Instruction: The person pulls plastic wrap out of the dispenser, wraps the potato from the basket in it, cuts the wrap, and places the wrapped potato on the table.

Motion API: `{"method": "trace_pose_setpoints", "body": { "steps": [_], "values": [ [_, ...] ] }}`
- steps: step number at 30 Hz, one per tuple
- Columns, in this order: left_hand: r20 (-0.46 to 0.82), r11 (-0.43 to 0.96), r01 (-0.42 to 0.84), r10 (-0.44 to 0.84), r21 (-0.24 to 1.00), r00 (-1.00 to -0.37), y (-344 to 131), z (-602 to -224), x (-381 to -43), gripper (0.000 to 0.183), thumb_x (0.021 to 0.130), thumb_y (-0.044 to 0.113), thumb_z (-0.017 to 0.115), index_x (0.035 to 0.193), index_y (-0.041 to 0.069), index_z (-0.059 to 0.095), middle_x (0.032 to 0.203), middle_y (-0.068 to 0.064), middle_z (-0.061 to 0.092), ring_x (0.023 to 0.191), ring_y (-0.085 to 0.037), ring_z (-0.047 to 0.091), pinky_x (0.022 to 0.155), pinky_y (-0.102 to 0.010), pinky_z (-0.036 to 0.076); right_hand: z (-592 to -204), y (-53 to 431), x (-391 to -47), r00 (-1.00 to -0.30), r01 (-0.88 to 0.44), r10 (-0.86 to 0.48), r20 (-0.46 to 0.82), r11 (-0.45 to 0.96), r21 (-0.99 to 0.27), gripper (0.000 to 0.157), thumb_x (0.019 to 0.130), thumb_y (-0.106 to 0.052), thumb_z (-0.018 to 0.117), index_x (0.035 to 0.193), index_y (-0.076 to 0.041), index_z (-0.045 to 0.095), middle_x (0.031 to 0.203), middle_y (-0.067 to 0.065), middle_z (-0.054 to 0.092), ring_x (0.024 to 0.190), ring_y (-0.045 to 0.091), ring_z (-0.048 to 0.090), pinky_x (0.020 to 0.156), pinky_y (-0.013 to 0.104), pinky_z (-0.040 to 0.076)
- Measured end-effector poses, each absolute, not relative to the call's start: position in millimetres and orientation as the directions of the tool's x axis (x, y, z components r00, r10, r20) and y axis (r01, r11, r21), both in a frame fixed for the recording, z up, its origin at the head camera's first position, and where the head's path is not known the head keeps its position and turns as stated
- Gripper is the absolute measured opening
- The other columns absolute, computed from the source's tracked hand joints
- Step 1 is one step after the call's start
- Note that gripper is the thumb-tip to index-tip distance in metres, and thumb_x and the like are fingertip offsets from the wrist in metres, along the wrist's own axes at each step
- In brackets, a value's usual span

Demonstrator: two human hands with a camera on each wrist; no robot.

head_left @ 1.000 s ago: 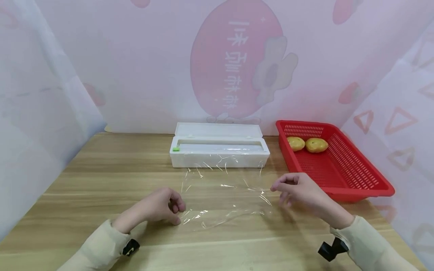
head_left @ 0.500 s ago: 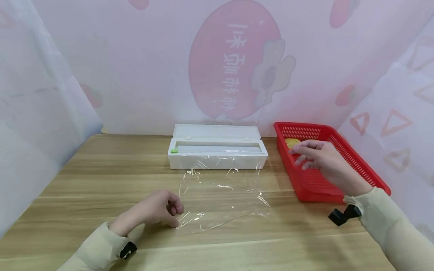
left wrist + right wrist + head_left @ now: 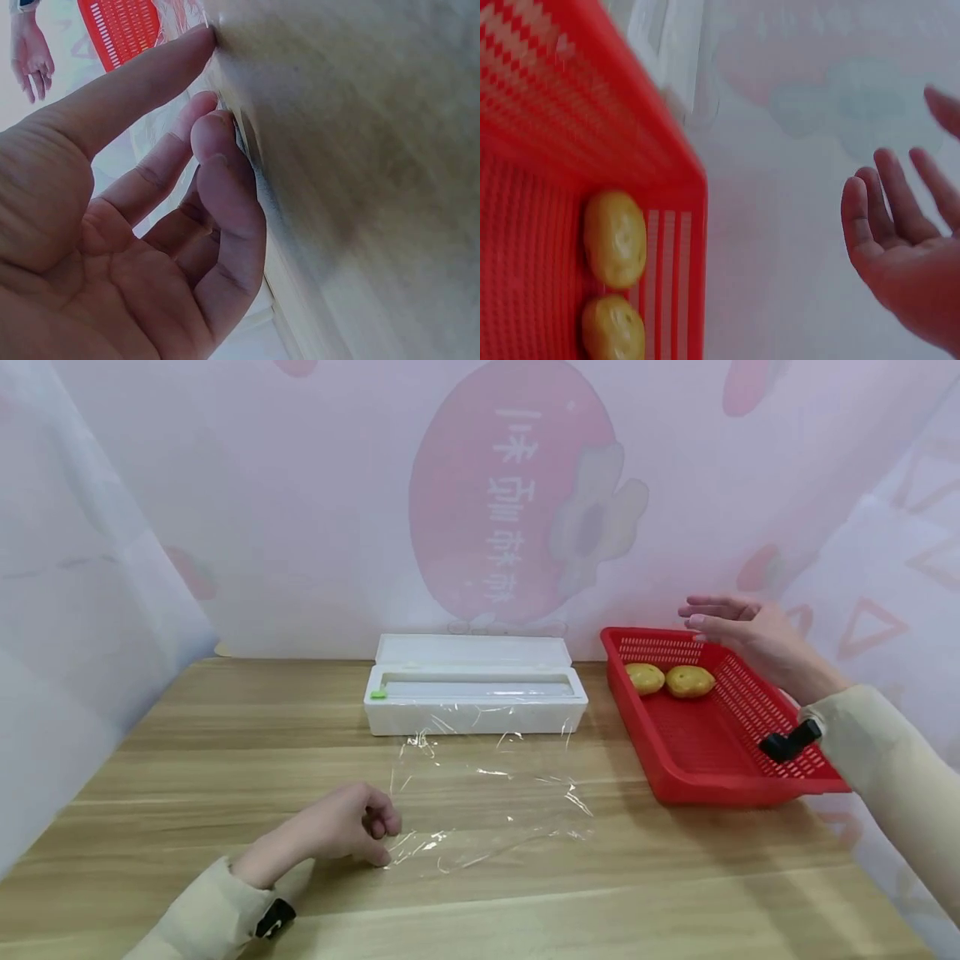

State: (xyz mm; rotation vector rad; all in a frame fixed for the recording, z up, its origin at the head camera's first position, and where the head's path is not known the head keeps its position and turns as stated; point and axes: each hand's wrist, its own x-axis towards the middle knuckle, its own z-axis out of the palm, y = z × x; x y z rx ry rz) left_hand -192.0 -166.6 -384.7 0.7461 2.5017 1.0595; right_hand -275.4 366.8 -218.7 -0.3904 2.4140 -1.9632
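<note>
A clear sheet of cling film stretches over the wooden table from the white cling film dispenser, whose lid is up. At the sheet's near left corner my left hand rests, bent fingertips and thumb touching the table. In the left wrist view a gap separates the thumb from the curled fingers of the left hand. My right hand hovers above the red basket, holding nothing. Two potatoes lie at the basket's far end. Loosely bent fingers of the right hand show in the right wrist view.
A green slider sits at the left end of the dispenser. Behind the table stands a pale printed sheet, and similar sheets close in both sides. The basket's front wall stands near the table's right edge.
My right hand has moved from the right edge of the film, over to the right and up above the basket. The left hand has stayed at the film's corner.
</note>
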Motion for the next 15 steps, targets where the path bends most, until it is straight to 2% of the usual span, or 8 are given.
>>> {"method": "trace_pose_setpoints", "body": {
  "steps": [3,6,9,12,13,15],
  "values": [
    [-0.096,0.593,0.331,0.573,0.734,-0.814,-167,-385,-189,0.029,0.065,0.002,0.087,0.081,0.010,0.066,0.075,-0.002,0.059,0.073,-0.018,0.054,0.065,-0.028,0.045,-221,378,-286,-0.953,-0.219,-0.257,0.158,0.230,-0.948,0.049,0.098,-0.006,0.060,0.145,-0.012,0.049,0.132,0.001,0.060,0.119,0.013,0.055,0.094,0.020,0.045],
    [-0.097,0.592,0.330,0.574,0.736,-0.813,-167,-385,-185,0.029,0.064,0.003,0.087,0.082,0.010,0.066,0.076,-0.002,0.059,0.074,-0.018,0.054,0.065,-0.028,0.045,-225,387,-295,-0.946,-0.221,-0.289,0.143,0.258,-0.940,0.053,0.098,-0.004,0.059,0.148,-0.013,0.045,0.137,0.001,0.056,0.123,0.012,0.052,0.097,0.022,0.041],
    [-0.094,0.586,0.328,0.574,0.740,-0.814,-168,-384,-182,0.028,0.065,0.003,0.087,0.082,0.009,0.066,0.076,-0.002,0.059,0.074,-0.019,0.054,0.065,-0.028,0.045,-231,393,-302,-0.948,-0.196,-0.302,0.100,0.309,-0.931,0.055,0.099,-0.008,0.059,0.151,-0.016,0.041,0.144,0.002,0.051,0.127,0.012,0.049,0.108,0.033,0.033],
    [-0.089,0.580,0.334,0.581,0.743,-0.809,-169,-383,-181,0.027,0.066,0.002,0.087,0.082,0.009,0.066,0.075,-0.002,0.059,0.073,-0.019,0.054,0.064,-0.027,0.045,-240,395,-309,-0.957,-0.159,-0.287,0.041,0.404,-0.901,0.058,0.098,-0.017,0.063,0.152,-0.023,0.040,0.146,0.001,0.049,0.131,0.013,0.045,0.113,0.047,0.024],
    [-0.091,0.579,0.333,0.581,0.744,-0.809,-169,-383,-181,0.027,0.066,0.003,0.087,0.081,0.009,0.066,0.075,-0.002,0.059,0.073,-0.019,0.054,0.063,-0.027,0.044,-244,396,-311,-0.960,-0.146,-0.280,0.024,0.423,-0.894,0.059,0.097,-0.019,0.064,0.151,-0.024,0.041,0.146,0.002,0.049,0.133,0.015,0.044,0.113,0.049,0.023],
    [-0.093,0.575,0.334,0.587,0.747,-0.804,-170,-384,-180,0.026,0.067,0.003,0.087,0.080,0.009,0.066,0.074,-0.002,0.059,0.071,-0.018,0.054,0.062,-0.026,0.045,-254,396,-315,-0.962,-0.129,-0.271,-0.002,0.463,-0.877,0.060,0.096,-0.022,0.067,0.150,-0.024,0.042,0.144,0.002,0.052,0.135,0.018,0.042,0.111,0.046,0.028]
  ]
}}
